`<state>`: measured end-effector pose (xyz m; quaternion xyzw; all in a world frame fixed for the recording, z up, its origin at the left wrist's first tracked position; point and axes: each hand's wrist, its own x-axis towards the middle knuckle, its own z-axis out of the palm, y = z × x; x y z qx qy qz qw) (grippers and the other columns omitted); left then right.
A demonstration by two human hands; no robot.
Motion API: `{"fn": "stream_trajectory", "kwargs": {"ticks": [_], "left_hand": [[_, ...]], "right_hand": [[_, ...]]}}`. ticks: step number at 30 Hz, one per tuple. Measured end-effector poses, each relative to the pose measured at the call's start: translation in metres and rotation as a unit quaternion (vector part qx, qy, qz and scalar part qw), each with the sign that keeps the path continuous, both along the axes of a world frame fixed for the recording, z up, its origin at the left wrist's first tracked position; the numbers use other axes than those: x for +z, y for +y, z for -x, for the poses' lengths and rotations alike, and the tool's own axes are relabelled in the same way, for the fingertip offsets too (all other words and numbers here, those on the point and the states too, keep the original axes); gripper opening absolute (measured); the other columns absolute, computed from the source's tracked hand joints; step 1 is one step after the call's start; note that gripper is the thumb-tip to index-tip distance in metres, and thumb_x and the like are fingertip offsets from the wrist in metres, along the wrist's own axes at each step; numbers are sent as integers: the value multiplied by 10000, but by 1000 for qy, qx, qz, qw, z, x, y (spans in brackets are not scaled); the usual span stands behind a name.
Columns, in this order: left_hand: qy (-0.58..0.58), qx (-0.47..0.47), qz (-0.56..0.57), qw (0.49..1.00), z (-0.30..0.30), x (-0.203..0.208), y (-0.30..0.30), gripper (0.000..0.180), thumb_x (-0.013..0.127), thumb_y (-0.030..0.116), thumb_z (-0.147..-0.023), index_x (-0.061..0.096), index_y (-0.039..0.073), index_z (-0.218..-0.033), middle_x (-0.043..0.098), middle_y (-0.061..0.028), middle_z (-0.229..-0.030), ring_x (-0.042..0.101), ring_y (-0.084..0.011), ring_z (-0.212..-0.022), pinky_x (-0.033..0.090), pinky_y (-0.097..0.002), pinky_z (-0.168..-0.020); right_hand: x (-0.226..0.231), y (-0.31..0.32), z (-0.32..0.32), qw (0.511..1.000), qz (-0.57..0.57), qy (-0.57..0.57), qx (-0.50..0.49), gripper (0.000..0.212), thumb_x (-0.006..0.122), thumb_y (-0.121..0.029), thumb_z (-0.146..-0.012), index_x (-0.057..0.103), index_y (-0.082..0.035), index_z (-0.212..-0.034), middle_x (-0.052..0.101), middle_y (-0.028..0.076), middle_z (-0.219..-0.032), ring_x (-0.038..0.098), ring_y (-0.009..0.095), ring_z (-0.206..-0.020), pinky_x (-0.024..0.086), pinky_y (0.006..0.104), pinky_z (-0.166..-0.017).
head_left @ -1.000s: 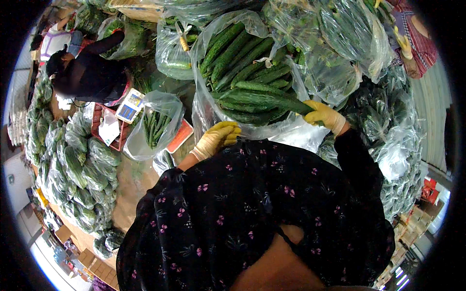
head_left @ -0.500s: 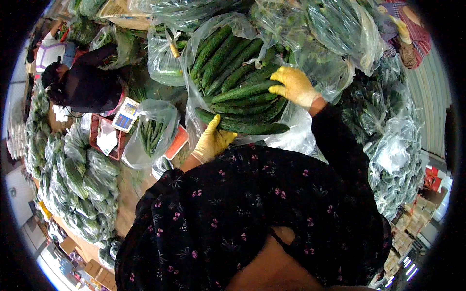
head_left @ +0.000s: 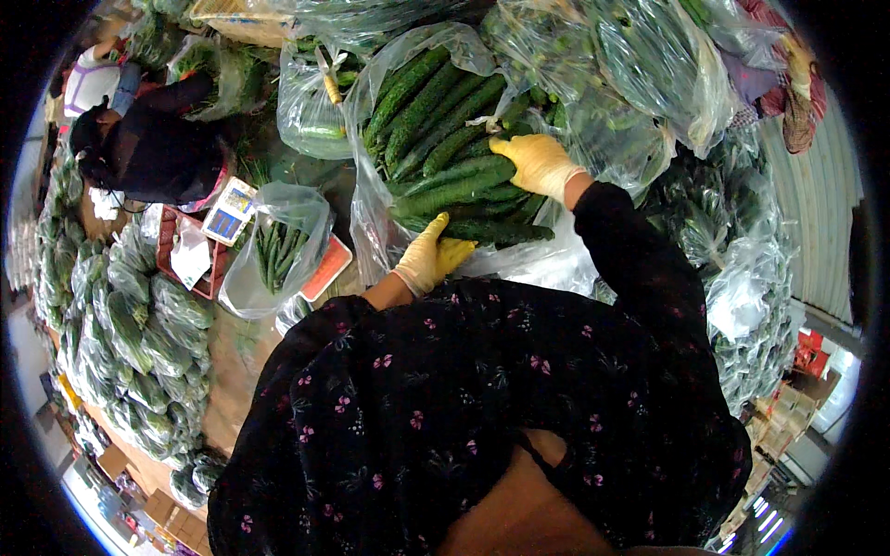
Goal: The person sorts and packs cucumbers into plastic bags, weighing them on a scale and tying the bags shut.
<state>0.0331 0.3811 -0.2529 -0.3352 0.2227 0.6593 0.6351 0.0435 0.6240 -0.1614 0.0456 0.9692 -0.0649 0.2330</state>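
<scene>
Dark green, bumpy cucumbers lie packed in a large open clear plastic bag in front of me. My right hand, in a yellow and white glove, is closed on the right end of one cucumber, which lies across the others and is slightly blurred. My left hand, gloved alike, rests against the near side of the pile. Its thumb and fingers are apart beside the left part of the nearest cucumber, and the fingertips are partly hidden.
A smaller bag of cucumbers, a red crate and a red-topped tray-like object sit left. A knife with a yellowish handle lies beyond. Bagged produce is heaped left and right. A co-worker in black bends at left.
My right hand has moved left and closed on a cucumber. My left hand has slid to the right along the near side. The nearest cucumber has shifted slightly away from me.
</scene>
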Motion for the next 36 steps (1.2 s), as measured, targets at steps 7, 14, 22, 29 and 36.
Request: {"fn": "stream_trajectory", "kwargs": {"ticks": [7, 14, 22, 29, 36], "left_hand": [[-30, 20, -5, 999, 4, 6, 3, 567, 605, 352, -852, 443, -80, -1183, 524, -215, -1180, 512, -319, -1051, 410, -383, -951], [-56, 72, -107, 990, 10, -4, 19, 565, 573, 421, -852, 482, -55, -1143, 559, -201, -1134, 565, -306, -962, 459, -400, -878], [55, -154, -63, 984, 9, 3, 42, 415, 519, 402, -889, 523, 23, -1056, 582, -194, -1098, 571, -356, -982, 449, -483, -879], [274, -90, -183, 940, 9, 42, 18, 404, 518, 335, -902, 470, 51, -1186, 540, -145, -1163, 516, -272, -1066, 398, -412, -944], [206, 138, -11, 969, 38, 64, -25, 208, 577, 151, -847, 541, 44, -1022, 576, -83, -946, 549, -208, -920, 442, -364, -851]], "right_hand": [[28, 53, -21, 858, 431, -72, -270, 424, 709, -165, -704, 597, 17, -1071, 653, 101, -961, 601, 172, -909, 454, 294, -836], [65, 42, -30, 763, 573, -3, -300, 351, 640, -137, -801, 563, 51, -1087, 646, 112, -902, 617, 158, -731, 488, 265, -686], [67, 32, -62, 688, 607, 105, -385, 314, 650, -130, -806, 566, 28, -1066, 651, 104, -854, 606, 131, -683, 496, 252, -637], [37, -30, -69, 710, 563, 64, -418, 268, 652, -166, -804, 563, 2, -993, 638, 127, -815, 613, 199, -645, 491, 309, -566], [-6, -113, -34, 865, 412, 274, 82, 670, 665, -389, -748, 425, 17, -1224, 605, 207, -1007, 605, 337, -853, 488, 371, -741]]}}
